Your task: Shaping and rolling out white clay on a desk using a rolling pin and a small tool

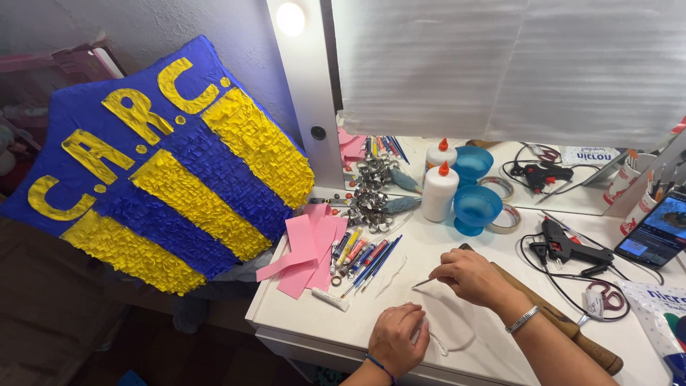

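On the left of the frame a big blue and yellow shield (161, 168) made of ruffled paper leans against the wall, so it stands up and stays off your work spot. Just to its right, pink paper strips (307, 246) lie in a loose pile at the edge of the white table (286, 307). Next to them the pens and brushes (364, 257) lie side by side, easy to grab.

Low in the middle of the frame, your left hand (399, 342) presses flat on a thin white piece (457, 336) that curves across the table. The fingers are curled down on it, so it cannot slide. Your right hand (468, 275) sits just above and to the right. Its fingers pinch a thin pointed tool (423, 283), with the tip aimed left, toward the white piece. The white piece lies on the table between and below your two hands.

Behind your hands, a white glue bottle (438, 191) with an orange cap stands upright beside a blue cup (476, 209) and a roll of tape (506, 218). To the right a black glue gun (568, 246) rests on the table with its cord looped near it. A phone (657, 229) leans at the far right, tilted so you can see its screen.
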